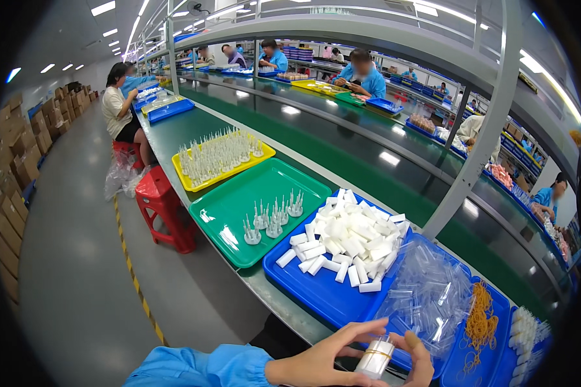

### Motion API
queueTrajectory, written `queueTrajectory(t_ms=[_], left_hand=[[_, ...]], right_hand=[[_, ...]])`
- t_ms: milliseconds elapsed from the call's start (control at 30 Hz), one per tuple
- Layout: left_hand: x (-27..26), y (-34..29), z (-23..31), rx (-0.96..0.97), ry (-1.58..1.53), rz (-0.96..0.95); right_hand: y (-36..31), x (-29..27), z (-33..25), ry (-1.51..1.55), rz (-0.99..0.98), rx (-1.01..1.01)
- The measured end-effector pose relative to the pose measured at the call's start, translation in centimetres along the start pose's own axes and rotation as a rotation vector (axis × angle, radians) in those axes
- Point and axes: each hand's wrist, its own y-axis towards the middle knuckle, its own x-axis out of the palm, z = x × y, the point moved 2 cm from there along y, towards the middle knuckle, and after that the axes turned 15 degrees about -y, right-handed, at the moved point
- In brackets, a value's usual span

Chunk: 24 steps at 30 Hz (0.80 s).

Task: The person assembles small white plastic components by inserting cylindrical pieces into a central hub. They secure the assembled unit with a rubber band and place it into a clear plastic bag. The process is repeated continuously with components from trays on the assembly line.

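Between my left hand (319, 362) and my right hand (421, 361) is a short white cylinder (373, 362) with a clear rim at its top and an orange rubber band round it. The fingers of both hands curl about it, low in the view in front of the trays. Just beyond, a blue tray (313, 293) bears a heap of white rectangular pieces (348, 235). Clear plastic sleeves (432, 293) lie piled beside them. Farther right, loose orange rubber bands (481, 316) lie in another blue tray.
White small parts (524, 338) fill the far right. Leftward along the bench sit a green tray (229, 219) with several spiky clear parts and a yellow tray (193, 185) full of them. A red stool (164, 206) stands by the bench; a grey post (468, 148) rises behind the trays.
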Motion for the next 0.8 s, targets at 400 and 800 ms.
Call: queueTrajectory(t_ms=[400, 800], left_hand=[[-1.4, -0.4, -2.0, 0.002, 0.244, -0.019], [-0.7, -0.5, -2.2, 0.093, 0.345, 0.024]], right_hand=[[-0.4, -0.1, 1.1, 0.121, -0.212, 0.071], [-2.8, 0.5, 2.5, 0.186, -0.273, 0.218]])
